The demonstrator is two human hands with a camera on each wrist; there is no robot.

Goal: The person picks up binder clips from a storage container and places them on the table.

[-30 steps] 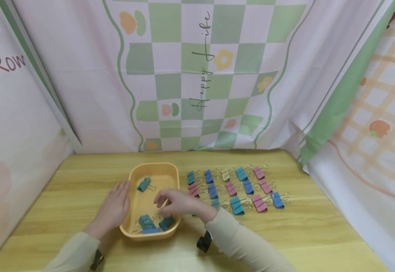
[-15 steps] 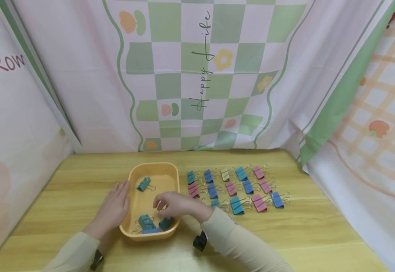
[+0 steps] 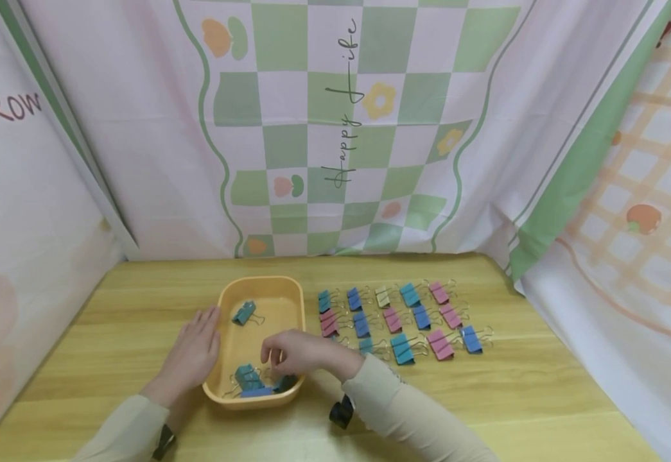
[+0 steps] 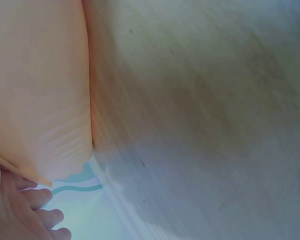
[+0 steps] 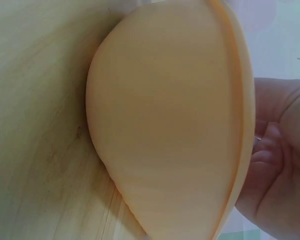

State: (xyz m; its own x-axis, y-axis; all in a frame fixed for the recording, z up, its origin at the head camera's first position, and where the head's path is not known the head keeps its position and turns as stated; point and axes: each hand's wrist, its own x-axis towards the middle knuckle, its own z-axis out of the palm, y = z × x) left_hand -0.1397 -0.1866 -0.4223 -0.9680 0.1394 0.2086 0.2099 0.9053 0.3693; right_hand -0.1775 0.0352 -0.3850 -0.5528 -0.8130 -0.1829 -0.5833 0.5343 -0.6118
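Note:
My left hand [image 3: 193, 346] rests along the left wall of the yellow-orange tray [image 3: 261, 280], fingers extended; in the left wrist view these fingers [image 4: 37, 198] show beside the rim. My right hand [image 3: 297, 353] reaches over the right rim with curled fingers, pinching a dark teal binder clip [image 3: 286, 384] in the near right corner. Its fingertips are hidden behind the tray wall in the right wrist view. Beside that clip lie another teal binder clip [image 3: 248, 376] and a blue binder clip [image 3: 257, 392]. A further teal binder clip [image 3: 245, 313] lies towards the tray's far end.
Right of the tray, rows of pink, blue, teal and cream binder clips lie on the wooden table [image 3: 520, 385]; among them are a pink clip [image 3: 440, 345] and a blue clip [image 3: 472, 340]. My right forearm partly covers the nearest row. Printed curtains [image 3: 335, 128] enclose the table.
My right hand has lowered slightly inside the tray, its fingers closing in on the dark teal binder clip and covering more of it. The left hand and tray have stayed put.

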